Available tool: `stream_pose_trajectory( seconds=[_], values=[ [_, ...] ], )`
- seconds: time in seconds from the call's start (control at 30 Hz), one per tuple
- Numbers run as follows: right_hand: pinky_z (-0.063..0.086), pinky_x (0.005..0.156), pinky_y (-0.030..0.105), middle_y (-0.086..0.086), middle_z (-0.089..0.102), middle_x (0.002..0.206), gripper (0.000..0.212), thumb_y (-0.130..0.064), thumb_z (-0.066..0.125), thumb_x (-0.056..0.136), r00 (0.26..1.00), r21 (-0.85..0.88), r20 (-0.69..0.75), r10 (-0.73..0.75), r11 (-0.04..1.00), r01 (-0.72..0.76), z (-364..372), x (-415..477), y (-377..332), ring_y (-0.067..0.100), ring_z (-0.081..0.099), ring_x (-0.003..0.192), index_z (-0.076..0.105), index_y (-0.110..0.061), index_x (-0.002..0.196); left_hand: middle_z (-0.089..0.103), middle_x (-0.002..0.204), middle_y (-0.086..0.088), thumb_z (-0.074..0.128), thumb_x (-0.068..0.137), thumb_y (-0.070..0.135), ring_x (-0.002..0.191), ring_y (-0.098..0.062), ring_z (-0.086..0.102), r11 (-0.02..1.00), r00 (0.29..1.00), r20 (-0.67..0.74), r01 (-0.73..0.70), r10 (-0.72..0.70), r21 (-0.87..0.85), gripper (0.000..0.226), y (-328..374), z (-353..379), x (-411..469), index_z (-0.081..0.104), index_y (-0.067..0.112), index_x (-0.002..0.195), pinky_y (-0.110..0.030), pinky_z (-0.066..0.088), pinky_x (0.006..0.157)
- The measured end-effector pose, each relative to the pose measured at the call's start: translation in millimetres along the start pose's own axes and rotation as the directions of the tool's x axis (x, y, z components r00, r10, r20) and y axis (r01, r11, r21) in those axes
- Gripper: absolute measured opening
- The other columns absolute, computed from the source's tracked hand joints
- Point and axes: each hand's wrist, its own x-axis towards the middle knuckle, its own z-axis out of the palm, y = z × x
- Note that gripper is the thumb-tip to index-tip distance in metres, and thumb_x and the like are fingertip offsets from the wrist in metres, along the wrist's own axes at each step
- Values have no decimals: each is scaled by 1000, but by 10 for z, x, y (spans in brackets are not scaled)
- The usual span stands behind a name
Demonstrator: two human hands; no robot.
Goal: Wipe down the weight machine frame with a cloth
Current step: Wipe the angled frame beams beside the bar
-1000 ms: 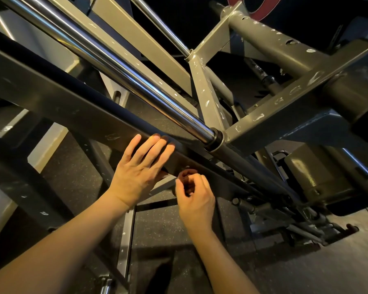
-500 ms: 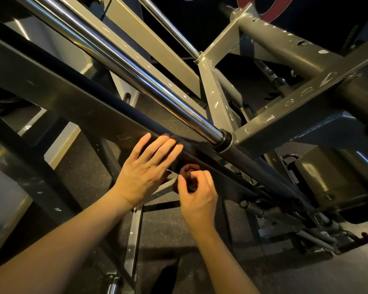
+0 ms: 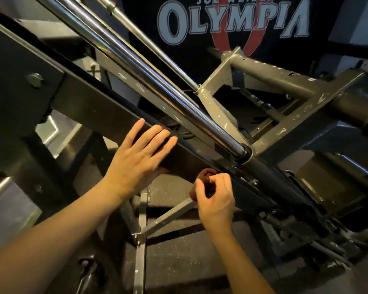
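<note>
Dark speckled rubber flooring point(image 3: 179, 257) and a black wall banner with grey "OLYMPIA" lettering point(image 3: 232, 20) surround the work area. Left hand point(image 3: 136, 160) lies flat against the dark rectangular steel frame beam point(image 3: 89, 107), fingers point(image 3: 157, 137) straight and slightly spread, holding nothing; judged from its position, it braces the body. Right hand point(image 3: 216, 198) is curled around a small bunched reddish-brown cloth point(image 3: 207, 177), pinched between thumb and fingertips and set at the lower edge of the same beam, just beside the left hand. The cloth appears light, soft and compressible; it should conform to edges and bolt heads, and a tight bunch gives firm pressure on narrow faces. The beam is rigid and fixed, so it will not yield under wiping load. Above the beam runs a polished chrome guide rod point(image 3: 136, 64), likely slippery and not a good handhold. Beyond it, grey-painted tubular frame members with chipped paint point(image 3: 270, 73) cross to the right; chipped edges may snag the fabric.
</note>
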Motion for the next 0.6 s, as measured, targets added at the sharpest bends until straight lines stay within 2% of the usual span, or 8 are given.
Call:
stream_pose_trajectory(
  seconds=[0.07, 0.13, 0.2, 0.3, 0.4, 0.47, 0.53, 0.6],
  values=[
    [53, 78, 27, -12, 50, 102, 18, -31, 68, 95, 977, -23, -128, 169, 985, -173, -84, -14, 172, 4, 56, 94, 51, -32, 91, 52, 145, -19, 85, 76, 44, 139, -37, 38, 999, 999, -25, -23, 22, -44, 87, -41, 33, 12, 50, 9, 148, -54, 11, 125],
    [50, 85, 34, -12, 48, 107, 14, -33, 64, 98, 889, 42, -219, 403, 914, -404, -171, 0, 327, 12, 56, 103, 51, -30, 94, 53, 143, -18, 87, 75, 44, 138, -37, 40, 995, 998, -49, -42, 37, -96, 87, -76, 61, 11, 51, 8, 147, -53, 12, 125],
    [47, 91, 35, -14, 45, 110, 11, -32, 62, 100, 820, 106, -269, 504, 862, -495, -200, 16, 323, 12, 52, 108, 52, -27, 99, 53, 143, -18, 87, 76, 41, 137, -37, 41, 987, 997, -69, -56, 46, -153, 85, -105, 78, 14, 53, 8, 146, -53, 14, 125],
    [52, 89, 30, -19, 49, 105, 9, -30, 62, 99, 835, 148, -308, 456, 890, -432, -16, -8, -55, 1, 55, 94, 54, -29, 96, 50, 142, -17, 89, 73, 36, 136, -37, 42, 981, 994, -95, -65, 48, -181, 84, -132, 93, 13, 55, 7, 144, -51, 12, 125],
    [50, 78, 15, -17, 52, 105, 12, -31, 65, 98, 928, 95, -253, 272, 962, -256, 322, -155, -400, -4, 57, 93, 54, -31, 96, 48, 142, -18, 90, 73, 33, 136, -37, 41, 974, 994, -100, -60, 38, -221, 84, -129, 118, 14, 55, 6, 144, -51, 11, 125],
    [48, 79, 11, -20, 51, 108, 17, -32, 67, 96, 968, 22, -193, 161, 987, -160, 432, -244, -407, -4, 56, 98, 54, -33, 107, 47, 143, -18, 89, 73, 33, 136, -37, 41, 971, 995, -94, -53, 32, -232, 83, -121, 119, 13, 55, 5, 144, -50, 10, 126],
    [49, 87, 16, -22, 52, 113, 25, -31, 67, 96, 958, 30, -209, 198, 980, -196, 354, -241, -243, -1, 57, 104, 54, -35, 117, 46, 143, -17, 88, 74, 34, 136, -37, 40, 969, 995, -94, -62, 40, -241, 83, -126, 125, 7, 55, 5, 144, -49, 8, 126],
    [51, 95, 29, -20, 53, 118, 27, -28, 64, 98, 874, 120, -289, 390, 921, -371, 204, -167, 52, 3, 57, 111, 53, -38, 120, 45, 144, -18, 87, 75, 36, 136, -38, 40, 969, 994, -93, -79, 59, -235, 83, -146, 148, 8, 55, 5, 145, -49, 7, 127]
  ],
)
